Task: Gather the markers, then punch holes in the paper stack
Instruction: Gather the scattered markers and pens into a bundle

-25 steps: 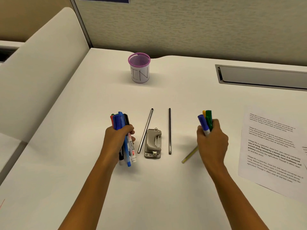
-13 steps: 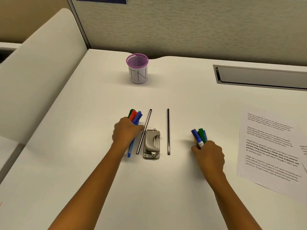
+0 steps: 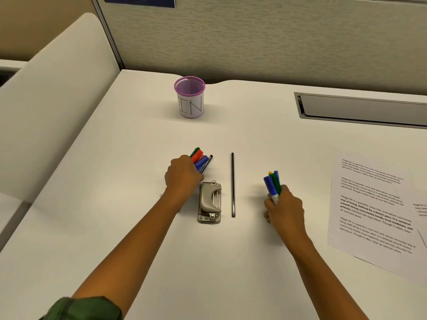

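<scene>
My left hand [image 3: 182,179] grips a bundle of markers [image 3: 198,158] with green, red and blue caps pointing away from me, right beside a thin dark rod [image 3: 207,163]. My right hand [image 3: 283,207] holds a second bundle of markers [image 3: 272,184], blue, green and yellow, tips up. A grey hole punch [image 3: 209,202] lies on the desk between my hands, just right of my left hand. Printed paper sheets [image 3: 374,211] lie at the right edge.
A purple mesh cup [image 3: 190,97] labelled IN stands at the back centre. A second dark rod [image 3: 233,184] lies right of the punch. A grey recessed tray [image 3: 360,109] sits at the back right. A cubicle wall [image 3: 254,38] runs behind the desk.
My left hand shifted right with its marker bundle and now sits over the left rod. My right hand lowered its markers, and the yellow marker seen beneath it is no longer on the desk.
</scene>
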The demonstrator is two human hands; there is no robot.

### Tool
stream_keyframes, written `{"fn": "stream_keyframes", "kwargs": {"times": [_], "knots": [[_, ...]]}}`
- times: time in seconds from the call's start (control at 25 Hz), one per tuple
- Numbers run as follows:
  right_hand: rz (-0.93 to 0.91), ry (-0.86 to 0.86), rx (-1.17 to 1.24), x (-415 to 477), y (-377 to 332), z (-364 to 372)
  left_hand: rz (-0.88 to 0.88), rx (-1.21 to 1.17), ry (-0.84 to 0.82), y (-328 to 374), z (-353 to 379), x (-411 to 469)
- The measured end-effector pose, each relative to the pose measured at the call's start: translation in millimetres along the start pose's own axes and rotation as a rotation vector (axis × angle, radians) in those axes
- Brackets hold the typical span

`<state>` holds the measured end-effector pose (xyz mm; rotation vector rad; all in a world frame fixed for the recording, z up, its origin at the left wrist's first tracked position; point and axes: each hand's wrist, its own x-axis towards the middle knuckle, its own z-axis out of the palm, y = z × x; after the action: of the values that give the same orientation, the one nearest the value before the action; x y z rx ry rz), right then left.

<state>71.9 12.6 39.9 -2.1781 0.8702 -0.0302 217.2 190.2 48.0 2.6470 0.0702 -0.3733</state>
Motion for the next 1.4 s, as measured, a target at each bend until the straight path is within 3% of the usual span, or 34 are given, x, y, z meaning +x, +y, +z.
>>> {"fn": "stream_keyframes", "kwargs": {"times": [0.32,0.52,0.64,0.8,0.96,1.12,1.24,1.4], "knots": [[-0.140,0.031,-0.074,15.9,-44.5,34.8,-0.111,-0.354,-0.197,-33.4,-23.1,-0.5],[-0.083,-0.012,-0.244,19.2,-56.1,54.1,-0.227,-0.961,-0.449,-50.0,-31.9,-11.8],[-0.051,-0.015,-0.288,19.1,-54.9,56.2,-0.295,-1.149,-0.544,-53.5,-32.4,-20.4],[-0.004,-0.075,-0.215,24.8,-50.2,43.3,-0.396,-1.351,-0.560,-55.1,-34.1,-32.8],[0.085,-0.172,0.189,22.0,-60.4,24.4,-0.419,-1.468,-0.567,-52.1,-32.6,-46.1],[-0.003,-0.372,0.532,1.5,-93.3,19.9,-0.417,-1.530,-0.539,-44.8,-28.2,-54.4],[-0.156,-0.436,0.340,-21.7,-115.9,31.3,-0.375,-1.540,-0.484,-41.0,-26.4,-60.0],[-0.274,-0.377,0.077,-44.2,-130.9,53.1,-0.358,-1.648,-0.438,-38.3,-25.6,-71.0]]}}
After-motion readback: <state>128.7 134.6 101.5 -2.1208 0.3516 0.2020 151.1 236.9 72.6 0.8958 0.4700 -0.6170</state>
